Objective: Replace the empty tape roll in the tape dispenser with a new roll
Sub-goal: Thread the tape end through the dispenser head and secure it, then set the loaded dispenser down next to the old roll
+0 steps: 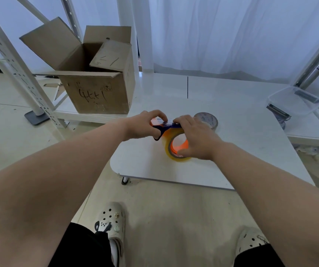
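Two rolls of tape are counted, one yellowish tape roll (167, 149) and one grey roll (207, 119), together with one tape dispenser (161, 128) and one white table (231, 141). Two hands show, a left hand (145, 125) and a right hand (195, 137), and two pale clogs (111, 222) (251, 239), one per foot. There is one open cardboard box (97, 93) and one clear plastic container (297, 102).

At centre frame the tape dispenser (163, 128) showed glossy blue and orange plastic, and the tape roll (167, 146) on it was shiny, translucent yellowish film. The empty roll (206, 119) behind looked like dull grey card. The table (231, 143) was smooth, faintly glossy white. Upper left, the box (97, 93) was matt brown cardboard. At right, the container (295, 101) was clear plastic. The curtain (212, 31) was sheer white cloth.
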### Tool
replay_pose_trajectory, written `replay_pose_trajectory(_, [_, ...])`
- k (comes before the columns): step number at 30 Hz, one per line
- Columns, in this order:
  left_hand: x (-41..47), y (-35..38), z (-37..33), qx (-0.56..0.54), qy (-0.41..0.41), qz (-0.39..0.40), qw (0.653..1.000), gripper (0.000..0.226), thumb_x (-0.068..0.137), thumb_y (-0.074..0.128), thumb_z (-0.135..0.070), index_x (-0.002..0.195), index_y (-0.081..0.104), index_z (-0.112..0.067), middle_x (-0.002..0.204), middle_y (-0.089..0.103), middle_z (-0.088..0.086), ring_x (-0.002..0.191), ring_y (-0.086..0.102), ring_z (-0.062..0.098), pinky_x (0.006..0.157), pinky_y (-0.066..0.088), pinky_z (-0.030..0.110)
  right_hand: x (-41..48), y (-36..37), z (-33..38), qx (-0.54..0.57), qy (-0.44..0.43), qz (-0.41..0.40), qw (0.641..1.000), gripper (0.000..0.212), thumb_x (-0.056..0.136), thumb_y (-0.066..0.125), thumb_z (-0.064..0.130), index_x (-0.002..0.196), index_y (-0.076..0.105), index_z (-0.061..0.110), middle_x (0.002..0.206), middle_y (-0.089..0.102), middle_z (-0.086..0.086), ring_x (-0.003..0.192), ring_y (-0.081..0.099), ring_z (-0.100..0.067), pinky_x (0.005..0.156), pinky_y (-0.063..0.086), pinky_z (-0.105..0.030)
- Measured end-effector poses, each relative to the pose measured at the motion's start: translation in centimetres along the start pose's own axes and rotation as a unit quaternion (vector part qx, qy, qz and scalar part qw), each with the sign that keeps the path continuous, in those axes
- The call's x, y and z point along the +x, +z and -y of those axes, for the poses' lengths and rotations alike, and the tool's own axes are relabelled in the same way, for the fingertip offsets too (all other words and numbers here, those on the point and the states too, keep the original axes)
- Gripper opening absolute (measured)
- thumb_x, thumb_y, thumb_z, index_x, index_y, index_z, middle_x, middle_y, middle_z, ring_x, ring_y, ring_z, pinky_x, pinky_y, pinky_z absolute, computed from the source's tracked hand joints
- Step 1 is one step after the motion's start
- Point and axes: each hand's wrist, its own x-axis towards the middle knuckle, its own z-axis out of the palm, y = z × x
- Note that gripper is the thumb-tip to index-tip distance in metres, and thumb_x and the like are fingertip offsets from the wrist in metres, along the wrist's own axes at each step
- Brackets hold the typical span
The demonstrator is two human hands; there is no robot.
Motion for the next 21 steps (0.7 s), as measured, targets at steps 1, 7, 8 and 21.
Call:
replay_pose_trajectory(1, [0.0, -0.1, 0.0, -0.009, -0.003, 0.000, 1.000, 0.050, 0.080, 0.064, -0.007, 0.121, 0.048, -0.030, 0.117, 0.047, 0.010, 0.091, 0.050, 0.022, 0.070, 0.042, 0.025, 0.1, 0.3, 0.0, -0.014, 0.000, -0.008, 1.000, 0.078, 0.077, 0.068, 0.026, 0.143, 0.028, 0.020, 0.143, 0.035, 0.000, 0.129, 0.037, -0.022, 0.101, 0.035, -0.036])
replay_pose_trajectory(7, [0.2, -0.5, -0.1, -0.062, -0.010, -0.009, 0.998, 0.055, 0.081, 0.064, -0.007, 0.126, 0.044, -0.031, 0.103, 0.053, 0.001, 0.091, 0.053, 0.017, 0.079, 0.044, 0.025, 1.3, 1.1, 0.0, -0.015, 0.010, -0.136, 0.991, 0.045, 0.088, 0.050, 0.004, 0.131, 0.046, 0.016, 0.129, 0.054, -0.004, 0.114, 0.051, -0.026, 0.090, 0.043, -0.036])
replay_pose_trajectory(8, [0.3, -0.6, -0.2, -0.078, -0.005, -0.019, 0.997, 0.058, 0.081, 0.064, -0.006, 0.128, 0.041, -0.030, 0.099, 0.053, 0.001, 0.090, 0.053, 0.017, 0.081, 0.044, 0.026, 1.4, 0.9, -0.3, 0.005, 0.015, -0.143, 0.990, 0.042, 0.088, 0.050, 0.005, 0.129, 0.049, 0.016, 0.126, 0.056, -0.004, 0.111, 0.053, -0.026, 0.088, 0.045, -0.036])
replay_pose_trajectory(21, [3.8, 2.5, -4.6, -0.224, 0.044, -0.167, 0.959, 0.059, 0.084, 0.067, -0.034, 0.131, 0.035, -0.018, 0.115, 0.059, 0.009, 0.103, 0.059, 0.022, 0.088, 0.049, 0.032, -2.4, -2.3, -4.9, 0.271, 0.149, -0.200, 0.930, 0.027, 0.086, 0.066, 0.019, 0.113, 0.062, 0.014, 0.103, 0.065, 0.001, 0.094, 0.059, -0.017, 0.079, 0.047, -0.025])
